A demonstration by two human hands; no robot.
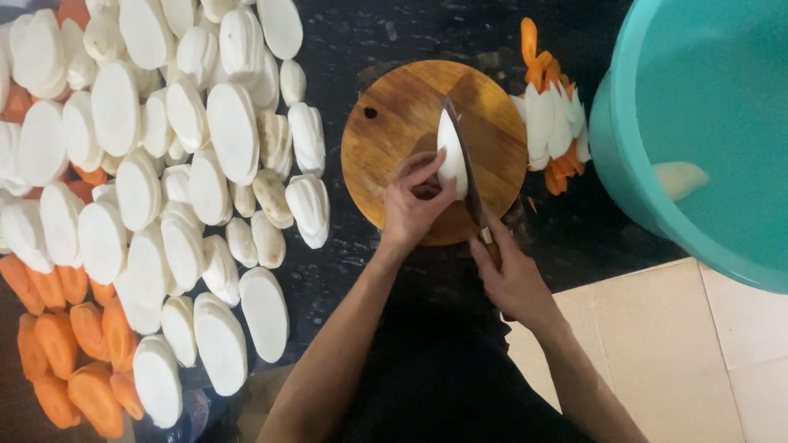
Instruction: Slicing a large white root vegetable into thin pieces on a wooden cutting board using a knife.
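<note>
Two hands are being used on the round wooden board (394, 139): a white radish piece (451, 156) is being pinched near the board's middle by the left hand (410, 205), fingers closed on its near end, while a knife (461, 156) is being gripped shut at the handle by the right hand (513, 275). Blade is being held right against the piece, just beside the left fingertips (433, 164), so a cut finger is being risked if the blade slips. Piece is being stood on edge; rolling is likely. Finished slices (552, 123) are being stacked at the board's far rim, near a teal tub (624, 164).

Both hands (460, 238) curled (right apparently gripping)
</note>
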